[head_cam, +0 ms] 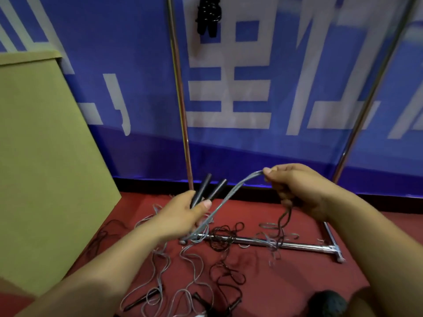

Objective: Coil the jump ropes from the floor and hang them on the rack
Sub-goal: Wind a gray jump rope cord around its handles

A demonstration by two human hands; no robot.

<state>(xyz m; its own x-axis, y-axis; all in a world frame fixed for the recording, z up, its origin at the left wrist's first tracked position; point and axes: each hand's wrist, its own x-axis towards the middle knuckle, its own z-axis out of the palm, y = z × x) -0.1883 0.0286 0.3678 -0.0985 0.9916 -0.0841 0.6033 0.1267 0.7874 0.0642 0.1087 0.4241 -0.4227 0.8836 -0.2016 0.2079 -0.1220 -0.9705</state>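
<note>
Left hand [183, 213]: gripping two black handles [209, 191] of grey rope [233, 191].
Right hand [302, 191]: pinching grey rope loop, raised over floor.
Floor [297, 282]: tangled ropes [219, 239] across rack base bar [297, 245].
Rack top: coiled black rope [208, 14] hanging.

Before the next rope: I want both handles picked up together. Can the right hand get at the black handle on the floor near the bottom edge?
Probably not yet: the right hand pinches the grey rope, though nothing covers the black handle.
</note>
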